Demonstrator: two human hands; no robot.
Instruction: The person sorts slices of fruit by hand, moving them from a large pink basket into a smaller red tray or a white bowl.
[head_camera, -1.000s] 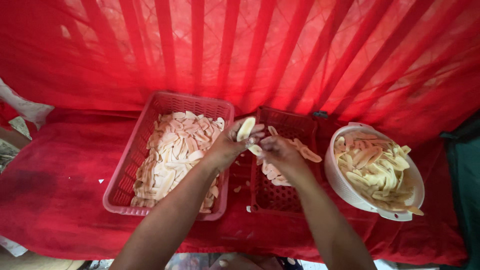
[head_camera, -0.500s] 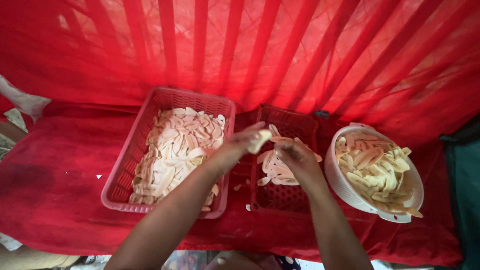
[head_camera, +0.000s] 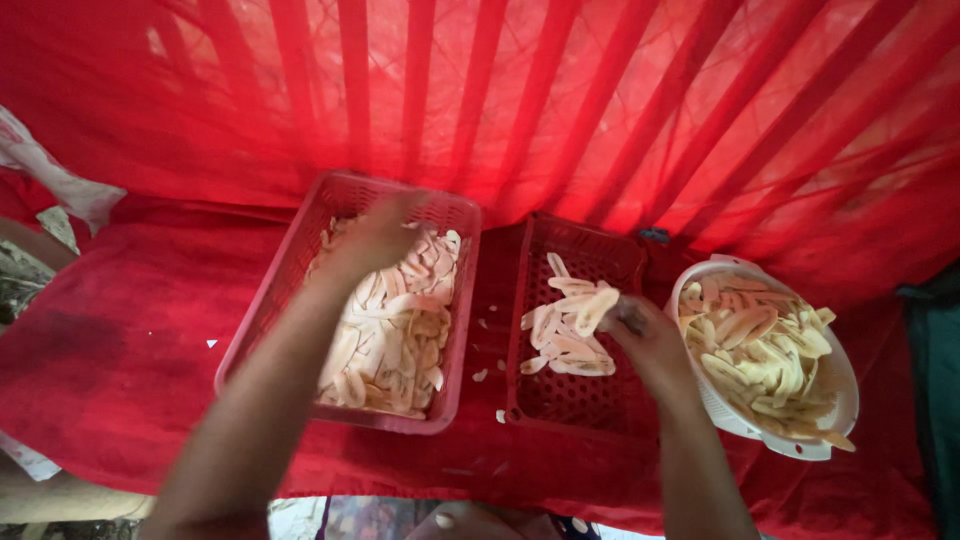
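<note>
A: Your left hand (head_camera: 375, 235) is out over the far end of the left basket (head_camera: 270, 320), left of centre in the frame. Why there?

B: That basket is where the pale slices (head_camera: 390, 320) lie thickest, so your hand sits right above the pile. It is blurred; I cannot tell whether your fingers are apart or closed on anything.

A: And your right hand (head_camera: 645, 335)?

B: It sits right of centre, at the right rim of the middle basket (head_camera: 580, 400), fingers pinched together on one slice (head_camera: 592, 308) that sticks out to the left over the small heap in that basket. Held by its end like that, the flat face of the slice stays in plain sight.

A: Where is the rest?

B: The white bowl (head_camera: 790, 445) at the right edge holds more slices, just beside your right wrist, so each container is within easy reach. A few loose bits lie on the red cloth (head_camera: 120, 370) between the two baskets.
</note>
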